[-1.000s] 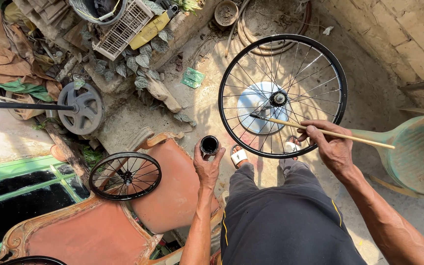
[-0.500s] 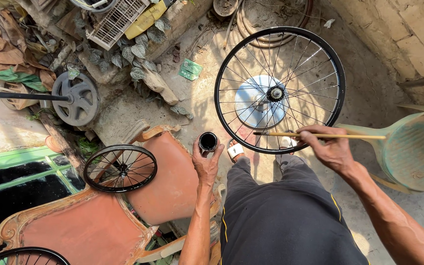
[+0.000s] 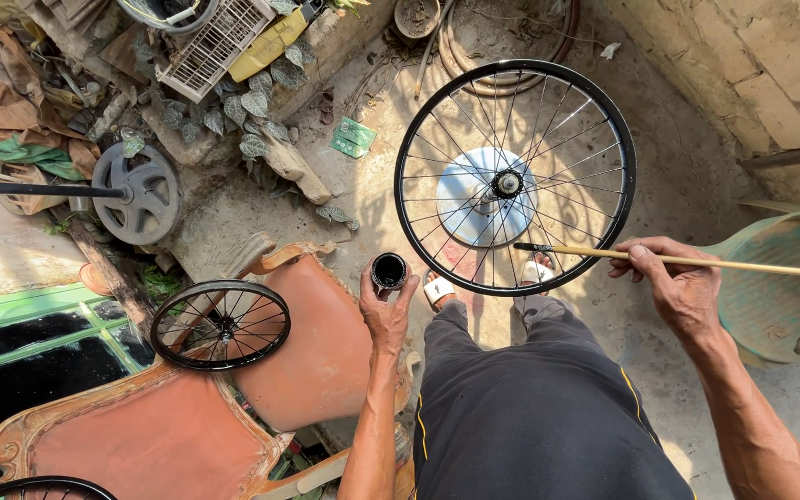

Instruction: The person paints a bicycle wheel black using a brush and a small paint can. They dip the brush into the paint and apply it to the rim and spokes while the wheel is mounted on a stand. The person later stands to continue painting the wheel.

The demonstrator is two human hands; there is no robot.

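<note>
Beside spoked wheel (image 3: 515, 176), right hand (image 3: 673, 287) grips wooden brush (image 3: 659, 259).

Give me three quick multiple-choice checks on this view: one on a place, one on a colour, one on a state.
1. Where is the brush tip?
A. In the tin
B. At the big wheel's rim
C. On the chair

2. What colour is the big wheel rim?
A. Black
B. Red
C. White

3. How is the tin held?
A. Upside down
B. Lid on
C. Upright, open

Answers:
1 B: the right hand holds the brush with its dark tip at the rim's lower edge, among the spokes.
2 A: the rim is black, with thin metal spokes.
3 C: the left hand holds it upright, and its dark inside shows from above.
</note>
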